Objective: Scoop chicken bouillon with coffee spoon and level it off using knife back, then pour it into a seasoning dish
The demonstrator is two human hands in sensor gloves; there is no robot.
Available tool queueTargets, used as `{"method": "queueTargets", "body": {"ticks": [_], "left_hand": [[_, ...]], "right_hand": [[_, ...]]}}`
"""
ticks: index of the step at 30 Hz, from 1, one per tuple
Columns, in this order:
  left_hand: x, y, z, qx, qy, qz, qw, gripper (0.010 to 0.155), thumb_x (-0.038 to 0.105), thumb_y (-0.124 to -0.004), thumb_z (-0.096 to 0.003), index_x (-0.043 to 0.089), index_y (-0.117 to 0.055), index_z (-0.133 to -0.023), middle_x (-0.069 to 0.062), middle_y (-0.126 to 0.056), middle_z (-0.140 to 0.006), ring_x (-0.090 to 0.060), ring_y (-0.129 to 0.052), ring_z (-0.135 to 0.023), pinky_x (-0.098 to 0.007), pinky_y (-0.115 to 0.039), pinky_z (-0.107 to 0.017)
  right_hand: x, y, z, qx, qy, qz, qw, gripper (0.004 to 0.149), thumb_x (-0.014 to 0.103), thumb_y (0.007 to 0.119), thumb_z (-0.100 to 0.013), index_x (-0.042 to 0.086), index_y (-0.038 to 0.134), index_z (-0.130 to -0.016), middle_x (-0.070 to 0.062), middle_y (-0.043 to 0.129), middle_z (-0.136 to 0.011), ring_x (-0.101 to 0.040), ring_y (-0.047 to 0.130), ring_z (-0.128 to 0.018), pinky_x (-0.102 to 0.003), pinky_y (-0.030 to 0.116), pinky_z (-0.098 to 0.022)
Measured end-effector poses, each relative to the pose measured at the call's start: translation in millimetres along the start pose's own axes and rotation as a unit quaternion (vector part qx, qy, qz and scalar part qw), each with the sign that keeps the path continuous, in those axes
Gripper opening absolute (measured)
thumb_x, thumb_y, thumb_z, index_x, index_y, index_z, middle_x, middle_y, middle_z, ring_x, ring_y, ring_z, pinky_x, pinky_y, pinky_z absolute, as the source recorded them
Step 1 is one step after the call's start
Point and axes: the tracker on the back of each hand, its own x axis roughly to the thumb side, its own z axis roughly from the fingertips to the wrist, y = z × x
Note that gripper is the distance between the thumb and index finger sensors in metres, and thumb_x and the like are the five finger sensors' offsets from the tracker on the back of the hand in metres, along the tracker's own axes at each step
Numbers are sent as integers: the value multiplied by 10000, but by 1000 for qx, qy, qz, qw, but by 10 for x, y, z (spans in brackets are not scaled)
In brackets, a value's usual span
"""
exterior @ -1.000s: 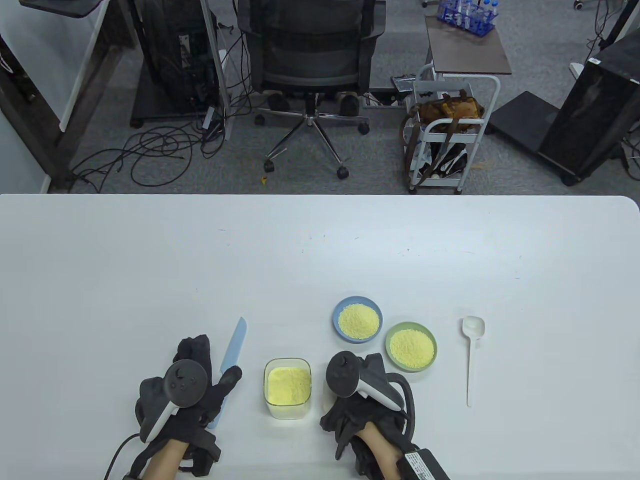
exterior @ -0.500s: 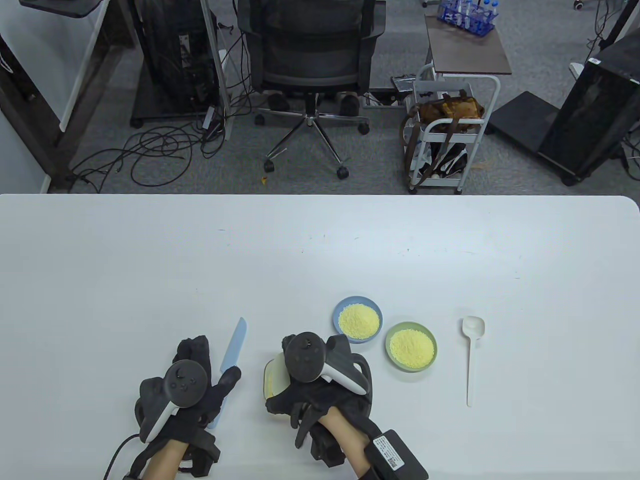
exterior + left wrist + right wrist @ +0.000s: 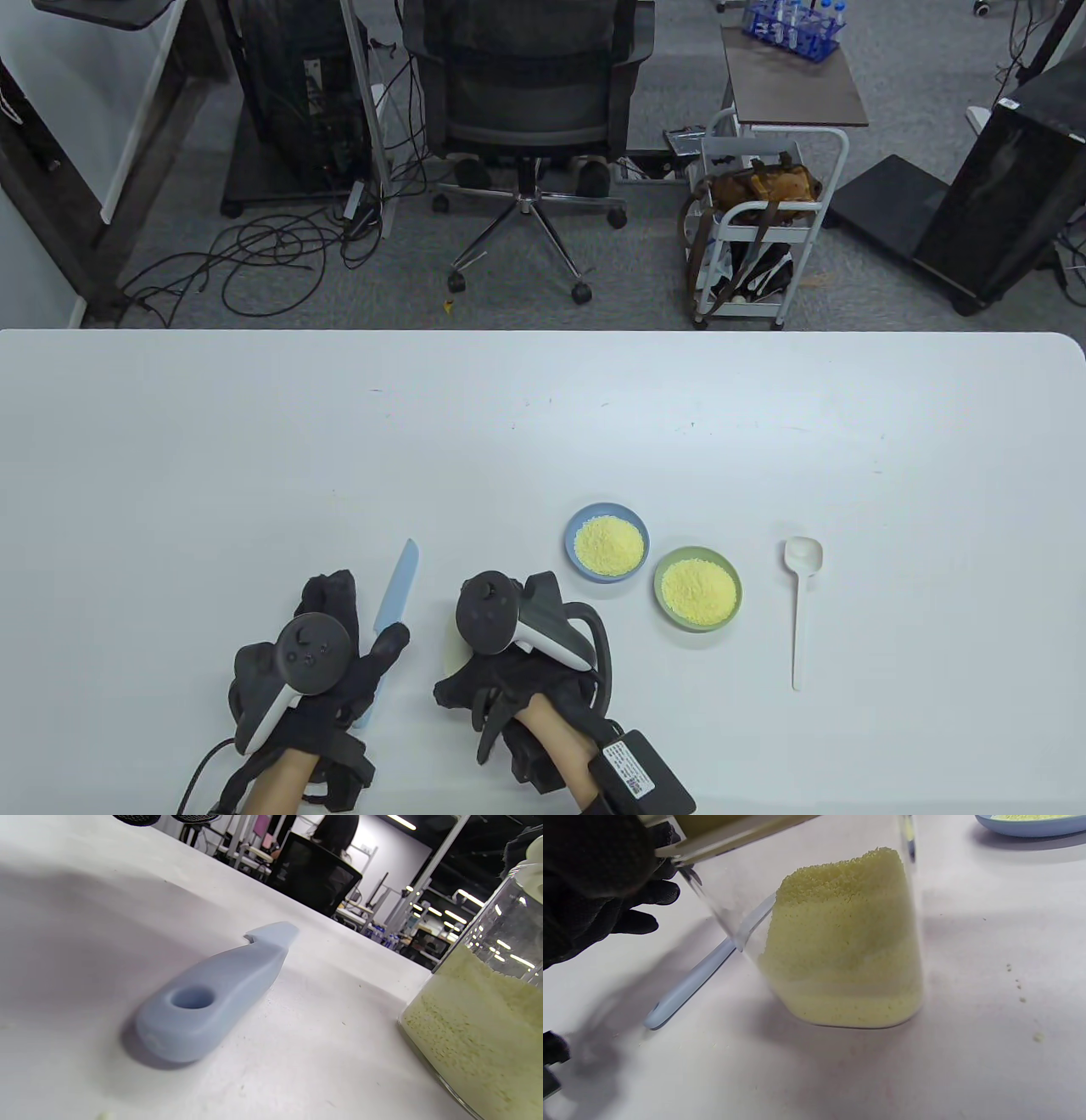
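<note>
A: Near the front edge of the white table (image 3: 254, 441), we see the right hand (image 3: 509, 679) over a clear glass jar (image 3: 840, 942) of yellow chicken bouillon granules. From above the hand hides nearly all of the jar. In the right wrist view a pale lid (image 3: 729, 832) sits at the jar's mouth beside black gloved fingers (image 3: 594, 857). We cannot tell how those fingers grip.

B: And the left hand (image 3: 318, 662)?

A: It lies on the table left of the jar, fingers relaxed, by a light blue knife (image 3: 397, 607). We cannot tell if it touches the handle. The blade points away from the person.

B: Where are the dishes?

A: A blue seasoning dish (image 3: 607, 543) and a green seasoning dish (image 3: 697, 588), both holding granules, sit just beyond and right of the jar. A white coffee spoon (image 3: 799, 594) lies alone further right, bowl away from us.
</note>
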Motion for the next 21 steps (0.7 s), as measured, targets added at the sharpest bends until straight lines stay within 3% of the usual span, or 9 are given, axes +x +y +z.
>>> {"method": "queueTargets", "body": {"ticks": [3, 7, 9, 14, 21], "left_hand": [[4, 1, 3, 2, -5, 9, 1000, 969, 726, -521, -420, 144, -162, -1106, -278, -227, -1166, -473, -407, -1105, -622, -474, -741], [28, 34, 22, 5, -23, 54, 998, 963, 729, -508, -421, 152, -154, -1106, -265, -226, -1169, -464, -402, -1110, -620, -472, -744], [68, 52, 40, 9, -49, 94, 994, 956, 730, -507, -420, 163, -160, -1106, -249, -225, -1173, -458, -398, -1112, -614, -470, -748], [266, 40, 132, 7, -124, 175, 977, 883, 707, -496, -437, 225, -201, -1115, -193, -252, -1187, -419, -395, -1127, -588, -495, -752], [583, -249, 80, -46, -127, 273, 952, 854, 711, -461, -450, 258, -192, -1123, -163, -208, -1202, -409, -306, -1143, -588, -456, -767]], "right_hand": [[-36, 11, 36, 24, -27, -14, 999, 1045, 551, 837, -360, 118, 110, -973, -251, -147, -945, -582, -26, -892, -754, 209, -631], [-109, 2, 176, -11, -76, -49, 996, 1032, 584, 800, -384, 161, 61, -969, -232, -206, -930, -582, -95, -880, -780, 125, -619], [-165, 9, 243, -50, -93, -79, 991, 995, 605, 753, -409, 178, 52, -972, -225, -208, -936, -580, -92, -885, -782, 121, -617], [-358, 142, 310, -148, -112, -213, 959, 829, 589, 736, -425, 281, 249, -1020, -120, -96, -1043, -534, -60, -942, -777, 62, -617], [-630, 275, 247, -178, -76, -257, 947, 740, 597, 647, -451, 301, 273, -1015, -108, -41, -1071, -524, -13, -963, -770, 77, -620]]}}
